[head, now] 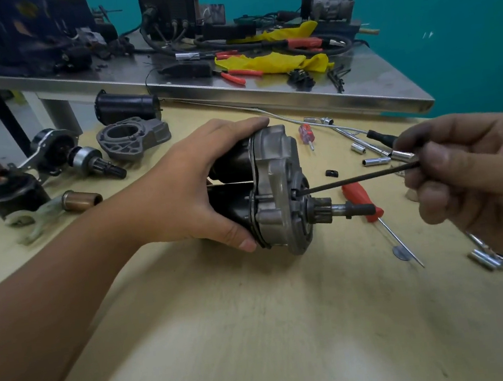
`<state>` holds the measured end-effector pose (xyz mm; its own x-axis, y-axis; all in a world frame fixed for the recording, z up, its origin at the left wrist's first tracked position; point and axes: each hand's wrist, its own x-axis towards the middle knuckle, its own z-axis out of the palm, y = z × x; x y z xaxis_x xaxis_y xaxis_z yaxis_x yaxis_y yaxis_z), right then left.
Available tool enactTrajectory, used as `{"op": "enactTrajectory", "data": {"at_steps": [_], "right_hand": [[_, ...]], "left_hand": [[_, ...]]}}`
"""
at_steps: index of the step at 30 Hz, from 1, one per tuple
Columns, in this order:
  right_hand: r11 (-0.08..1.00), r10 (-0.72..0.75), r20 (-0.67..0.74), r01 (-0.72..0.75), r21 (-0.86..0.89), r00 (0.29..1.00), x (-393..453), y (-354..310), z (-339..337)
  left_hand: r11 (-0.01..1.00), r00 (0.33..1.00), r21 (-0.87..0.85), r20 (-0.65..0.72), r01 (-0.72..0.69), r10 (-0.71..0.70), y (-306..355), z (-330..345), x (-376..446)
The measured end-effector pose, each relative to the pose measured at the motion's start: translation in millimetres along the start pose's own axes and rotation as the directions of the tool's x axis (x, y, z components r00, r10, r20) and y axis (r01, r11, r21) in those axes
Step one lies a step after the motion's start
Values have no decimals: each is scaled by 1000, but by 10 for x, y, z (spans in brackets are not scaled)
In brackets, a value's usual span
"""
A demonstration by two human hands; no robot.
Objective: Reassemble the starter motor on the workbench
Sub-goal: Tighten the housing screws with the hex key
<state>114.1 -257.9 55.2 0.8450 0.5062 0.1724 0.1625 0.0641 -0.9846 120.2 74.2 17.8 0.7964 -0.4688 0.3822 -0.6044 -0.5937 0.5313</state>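
Note:
A starter motor [275, 187], black body with a grey cast end housing and a pinion shaft pointing right, lies on its side on the pale wooden bench [261, 331]. My left hand [192, 185] grips its black body from the left, fingers over the top, thumb below. My right hand [470, 173] pinches the end of a long thin black bolt [356, 179]. The bolt's far tip sits in a hole in the grey housing, just above the pinion.
Loose starter parts lie at the left: a grey nose housing [133, 140], a black field casing [125, 106], a clutch gear assembly [81, 157], a solenoid [13, 194], a brass plunger [82, 200]. A red screwdriver [368, 201], sockets [376, 160] and a steel table [229, 75] lie right and behind.

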Motion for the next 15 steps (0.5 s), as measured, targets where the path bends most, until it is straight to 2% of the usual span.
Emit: {"op": "enactTrajectory", "data": {"at_steps": [2, 3, 4, 5, 6, 7, 8, 9, 10, 11, 12, 13, 14, 15], "right_hand": [[966, -163, -33, 153, -210, 986, -18, 27, -43], [895, -251, -31, 219, -389, 968, -26, 26, -76], [759, -329, -3, 263, -595, 944, -20, 14, -111], [567, -395, 72, 305, -765, 916, -10, 2, -150], [390, -413, 169, 341, -855, 895, -1, -19, -174], [272, -412, 226, 355, -894, 883, 9, -22, -175], [246, -404, 186, 302, -921, 896, 7, -12, -124], [291, -381, 78, 200, -936, 921, -1, 7, -46], [478, -277, -90, 56, -876, 957, -24, 6, 43], [703, -89, -206, -85, -706, 974, -73, 23, 84], [860, 228, -293, -333, -387, 929, -70, 17, 57], [872, 443, -240, -477, -107, 864, -52, 25, 66], [849, 526, -133, -529, 20, 840, -57, 72, 31], [847, 531, -93, -531, 30, 842, -63, 89, -11]], "left_hand": [[1000, 1000, -1, 4, 6, -6, -7, -1, 0], [1000, 1000, -3, 3, 8, -8, -10, 0, 5], [1000, 1000, -5, 2, 8, -8, -14, -1, 9], [1000, 1000, -6, -1, 8, -8, -17, -1, 14], [1000, 1000, -8, -3, 7, -7, -21, 2, 16], [1000, 1000, -8, -6, 4, -4, -25, 2, 18], [1000, 1000, -5, -8, 0, 0, -29, 5, 20], [1000, 1000, -1, -8, -4, 4, -33, 6, 21], [1000, 1000, 4, -7, -8, 8, -35, 7, 22], [1000, 1000, 9, -8, -11, 11, -37, 8, 21], [1000, 1000, 12, -10, -14, 14, -41, 7, 19], [1000, 1000, 14, -12, -16, 17, -46, 2, 19], [1000, 1000, 17, -15, -20, 20, -49, -1, 16], [999, 1000, 21, -16, -24, 24, -52, -2, 12]]}}
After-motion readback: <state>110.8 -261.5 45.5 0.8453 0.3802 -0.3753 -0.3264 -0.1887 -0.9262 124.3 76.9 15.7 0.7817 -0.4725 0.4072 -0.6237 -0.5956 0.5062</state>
